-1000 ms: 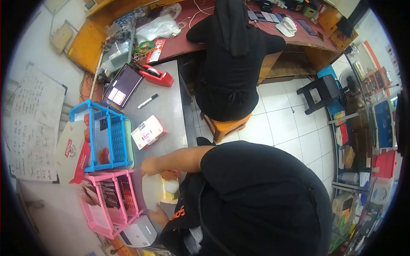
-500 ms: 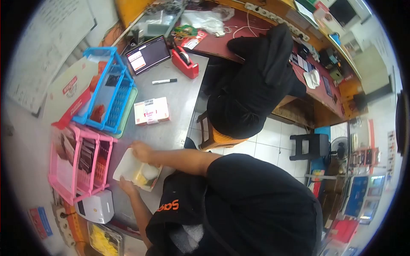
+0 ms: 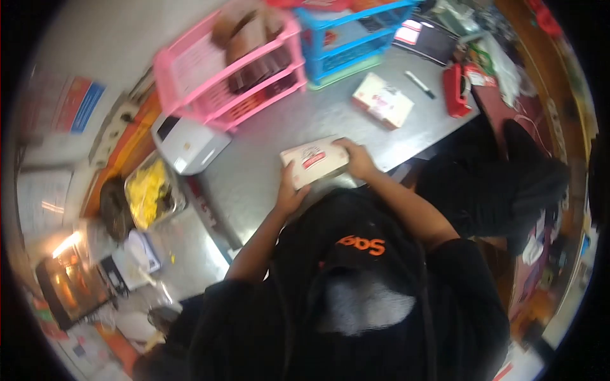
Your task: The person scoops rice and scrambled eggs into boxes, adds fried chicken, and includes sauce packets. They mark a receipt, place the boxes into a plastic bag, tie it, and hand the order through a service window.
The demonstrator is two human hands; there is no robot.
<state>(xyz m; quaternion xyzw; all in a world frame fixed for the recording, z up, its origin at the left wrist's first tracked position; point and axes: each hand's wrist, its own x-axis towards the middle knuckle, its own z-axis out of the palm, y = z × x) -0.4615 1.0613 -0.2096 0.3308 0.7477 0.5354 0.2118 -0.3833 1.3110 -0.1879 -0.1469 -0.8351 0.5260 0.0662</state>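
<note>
A white cardboard food box [image 3: 316, 163] with a red label is between my two hands, its lid down, over the metal table [image 3: 254, 149]. My left hand [image 3: 291, 190] grips its near left corner. On the far right corner, the fingers of my right hand [image 3: 358, 160] are wrapped round the edge. What the box holds is hidden under the lid. Another white box [image 3: 382, 100] with pink marks stands farther back on the table.
Pink [image 3: 210, 79] and blue [image 3: 346, 47] tiered racks line the back. A white printer-like machine [image 3: 190, 145] and a tray of yellow pieces [image 3: 147, 192] are on the left. A marker [image 3: 419, 84] and red tape dispenser [image 3: 455, 92] lie right. A person in black [image 3: 492, 187] is at right.
The box was open with food showing inside; its lid is now down. Both hands have shifted to its sides. My view has turned left, bringing the counter there into sight.
</note>
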